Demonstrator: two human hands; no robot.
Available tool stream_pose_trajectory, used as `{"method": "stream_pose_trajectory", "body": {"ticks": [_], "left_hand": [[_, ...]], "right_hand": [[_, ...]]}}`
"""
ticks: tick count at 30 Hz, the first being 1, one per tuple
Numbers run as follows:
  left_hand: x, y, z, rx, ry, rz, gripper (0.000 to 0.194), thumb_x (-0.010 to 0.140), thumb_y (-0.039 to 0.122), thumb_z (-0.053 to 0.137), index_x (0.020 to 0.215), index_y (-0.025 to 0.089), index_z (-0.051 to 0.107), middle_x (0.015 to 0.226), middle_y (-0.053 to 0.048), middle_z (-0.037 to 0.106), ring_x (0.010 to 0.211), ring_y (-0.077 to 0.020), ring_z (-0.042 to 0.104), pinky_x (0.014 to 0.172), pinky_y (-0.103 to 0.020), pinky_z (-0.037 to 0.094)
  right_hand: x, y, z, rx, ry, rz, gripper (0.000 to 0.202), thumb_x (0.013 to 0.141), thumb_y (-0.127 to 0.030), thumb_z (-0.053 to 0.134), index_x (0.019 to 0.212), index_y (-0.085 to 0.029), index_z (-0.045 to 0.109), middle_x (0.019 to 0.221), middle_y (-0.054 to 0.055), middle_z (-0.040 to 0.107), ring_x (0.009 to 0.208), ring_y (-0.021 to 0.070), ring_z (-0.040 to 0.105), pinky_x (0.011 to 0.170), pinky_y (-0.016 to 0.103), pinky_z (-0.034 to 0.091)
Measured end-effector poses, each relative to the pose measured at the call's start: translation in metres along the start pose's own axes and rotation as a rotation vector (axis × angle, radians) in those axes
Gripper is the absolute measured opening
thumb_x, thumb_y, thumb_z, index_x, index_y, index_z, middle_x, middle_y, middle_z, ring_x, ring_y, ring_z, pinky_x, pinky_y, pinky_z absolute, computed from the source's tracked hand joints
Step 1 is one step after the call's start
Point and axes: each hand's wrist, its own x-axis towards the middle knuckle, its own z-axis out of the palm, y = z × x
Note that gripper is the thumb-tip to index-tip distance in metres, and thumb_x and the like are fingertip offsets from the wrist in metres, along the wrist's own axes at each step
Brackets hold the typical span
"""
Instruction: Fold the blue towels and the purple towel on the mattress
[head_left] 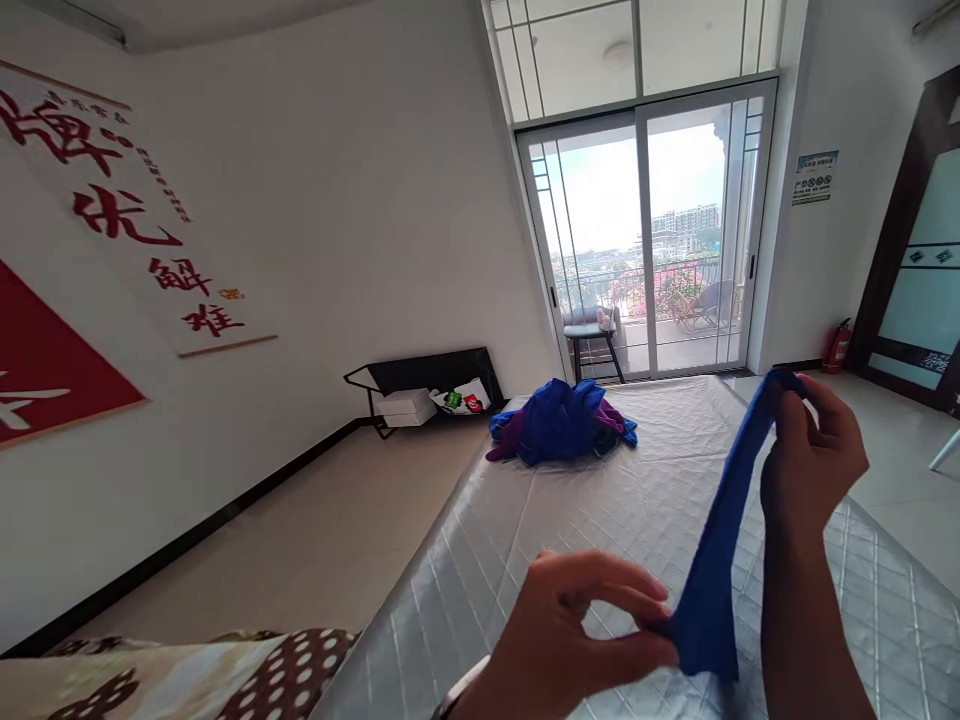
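A narrow piece of blue cloth (720, 545) is stretched between my two hands above the silver quilted surface. My left hand (581, 625) pinches its lower left corner between thumb and fingers. The upper end is gripped by my right hand (817, 440), which is raised at the right. One lower corner of the cloth hangs loose. Further back, a crumpled pile of blue and purple cloth (559, 425) lies on the silver quilted surface (600, 510), touched by neither hand.
A black rack (427, 372) with white boxes (405, 407) stands by the left wall. Patterned bedding (172, 680) lies at the lower left. A stool (592, 335) is near the glass doors, and a red fire extinguisher (836, 348) stands at the right.
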Motion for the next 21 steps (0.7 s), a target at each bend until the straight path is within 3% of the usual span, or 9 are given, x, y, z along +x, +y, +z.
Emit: {"method": "stream_pose_trajectory", "body": {"ticks": [2,5,7,10,13,15,19,21], "left_hand": [[0.005,-0.012,0.026,-0.153,-0.086,0.006,0.035,0.067,0.035,0.092,0.094,0.018,0.079,0.082,-0.006,0.079,0.078,-0.0193,0.075,0.075,-0.024,0.06],[0.013,-0.022,0.054,-0.257,-0.158,0.081,0.037,0.071,0.043,0.088,0.098,0.018,0.08,0.084,-0.008,0.078,0.077,-0.0182,0.074,0.074,-0.025,0.059],[0.017,-0.023,0.062,-0.264,-0.202,0.144,0.033,0.078,0.047,0.082,0.097,0.02,0.082,0.083,-0.009,0.077,0.073,-0.0165,0.072,0.072,-0.024,0.058],[0.018,-0.024,0.062,-0.235,-0.232,0.232,0.024,0.086,0.044,0.076,0.098,0.025,0.082,0.084,-0.007,0.074,0.073,-0.0146,0.069,0.073,-0.024,0.056],[0.01,-0.036,0.048,-0.193,-0.125,0.201,0.021,0.085,0.041,0.077,0.1,0.028,0.082,0.089,-0.008,0.071,0.077,-0.0145,0.066,0.074,-0.024,0.054],[0.0,-0.054,0.031,-0.174,0.007,0.111,0.02,0.083,0.042,0.077,0.094,0.026,0.083,0.092,-0.008,0.07,0.079,-0.0147,0.065,0.072,-0.023,0.053],[-0.024,-0.111,-0.022,-0.044,0.293,-0.093,0.027,0.08,0.046,0.073,0.086,0.022,0.082,0.093,-0.008,0.07,0.079,-0.0168,0.065,0.069,-0.025,0.053],[-0.037,-0.146,-0.052,0.078,0.419,-0.216,0.033,0.077,0.049,0.07,0.085,0.02,0.081,0.093,-0.008,0.073,0.082,-0.0202,0.068,0.074,-0.028,0.054]], "right_hand": [[0.005,-0.002,-0.005,0.0,0.068,-0.085,0.025,0.08,-0.035,0.077,0.1,-0.022,0.071,0.106,0.007,0.073,0.103,0.0271,0.071,0.102,0.055,0.054],[0.012,-0.003,-0.011,0.022,0.07,-0.204,0.015,0.083,-0.035,0.075,0.095,-0.029,0.07,0.113,0.006,0.071,0.112,0.0283,0.068,0.106,0.058,0.051],[0.014,-0.002,-0.012,0.061,0.058,-0.233,0.014,0.082,-0.032,0.076,0.094,-0.029,0.07,0.113,0.005,0.07,0.113,0.0262,0.067,0.108,0.055,0.05],[0.014,0.004,-0.009,0.079,0.038,-0.227,0.017,0.079,-0.028,0.076,0.095,-0.024,0.07,0.11,0.005,0.07,0.109,0.0222,0.068,0.107,0.05,0.05],[0.004,0.025,0.007,-0.024,-0.098,-0.163,0.022,0.081,-0.033,0.071,0.1,-0.021,0.069,0.112,0.006,0.071,0.108,0.0209,0.068,0.103,0.048,0.052],[-0.015,0.052,0.025,-0.117,-0.287,-0.069,0.025,0.083,-0.037,0.067,0.102,-0.02,0.068,0.111,0.006,0.072,0.104,0.0211,0.069,0.099,0.047,0.054],[-0.089,0.127,0.066,-0.266,-0.886,0.141,0.024,0.088,-0.037,0.059,0.103,-0.021,0.07,0.11,0.007,0.075,0.097,0.0211,0.072,0.094,0.042,0.056],[-0.135,0.159,0.075,-0.351,-1.147,0.219,0.021,0.088,-0.03,0.058,0.103,-0.022,0.071,0.117,0.008,0.073,0.1,0.0214,0.072,0.091,0.038,0.058]]}}
